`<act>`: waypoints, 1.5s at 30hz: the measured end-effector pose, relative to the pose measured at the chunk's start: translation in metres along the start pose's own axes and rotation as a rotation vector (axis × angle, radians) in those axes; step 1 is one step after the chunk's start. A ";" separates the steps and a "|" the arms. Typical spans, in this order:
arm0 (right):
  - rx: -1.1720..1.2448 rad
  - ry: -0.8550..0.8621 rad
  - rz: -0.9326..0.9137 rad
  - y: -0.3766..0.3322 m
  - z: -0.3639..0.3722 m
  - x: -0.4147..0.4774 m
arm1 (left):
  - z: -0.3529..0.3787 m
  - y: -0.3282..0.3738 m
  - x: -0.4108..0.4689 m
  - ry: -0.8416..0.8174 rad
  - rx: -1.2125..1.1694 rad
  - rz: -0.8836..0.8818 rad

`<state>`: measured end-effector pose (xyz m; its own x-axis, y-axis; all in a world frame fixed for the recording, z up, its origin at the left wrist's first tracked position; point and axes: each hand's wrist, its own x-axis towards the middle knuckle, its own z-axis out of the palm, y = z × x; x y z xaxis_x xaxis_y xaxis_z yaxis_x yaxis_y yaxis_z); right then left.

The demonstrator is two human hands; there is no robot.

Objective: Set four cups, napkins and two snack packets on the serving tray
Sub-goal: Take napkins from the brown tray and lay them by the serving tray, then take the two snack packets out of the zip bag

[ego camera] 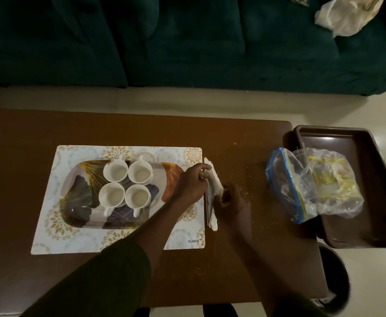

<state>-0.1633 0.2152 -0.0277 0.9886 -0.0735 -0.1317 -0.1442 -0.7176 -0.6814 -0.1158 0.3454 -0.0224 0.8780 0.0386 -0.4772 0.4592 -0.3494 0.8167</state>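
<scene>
- Now the step in hand looks like the napkins. Both hands hold a thin stack of white napkins (pixel 213 193) on its edge, just past the right end of the serving tray (pixel 77 186).
- Left hand (pixel 193 183): its grip is closed on the far part of the stack, fingers curled over the top.
- Right hand (pixel 233 202): its grip is closed on the near part of the stack, pinching it from the other side.
- Four white cups (pixel 126 184) already stand close together on the tray, two by two. The tray sits on a flowery mat (pixel 118 239) on the brown tabletop (pixel 244 143).
- To do this well, I think the stack should be kept neat and squeezed softly, so no napkin slips out.
- Lay it flat on the bare right end of the tray, beside the cups. Go slowly, so a hand does not bump a cup.
- Leave room for the snacks. Something yellow, maybe the snack packets, sits in a clear plastic bag (pixel 313 184) on a brown tray (pixel 374 145) off to the right, well apart from the hands.
</scene>
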 end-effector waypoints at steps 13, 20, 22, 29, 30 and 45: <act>-0.050 0.014 -0.012 0.005 -0.001 0.010 | 0.010 -0.003 0.009 0.037 0.038 0.002; -0.058 0.017 -0.052 0.005 -0.003 0.003 | 0.009 -0.003 0.010 0.088 0.037 0.025; -0.041 0.010 -0.042 0.009 -0.005 -0.002 | 0.013 -0.002 0.011 0.080 0.042 0.023; 0.052 0.034 -0.086 0.001 -0.008 0.003 | 0.011 0.003 0.012 0.099 0.052 0.042; 0.058 0.057 -0.085 0.000 -0.009 0.007 | 0.010 0.003 0.012 0.111 0.055 0.043; -0.009 0.137 0.102 0.071 -0.129 0.090 | 0.085 0.083 0.031 0.139 0.088 0.173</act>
<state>-0.0787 0.0678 0.0052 0.9658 -0.2391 -0.1001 -0.2440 -0.7079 -0.6628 -0.0621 0.2384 0.0037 0.9555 0.0971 -0.2784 0.2921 -0.4416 0.8483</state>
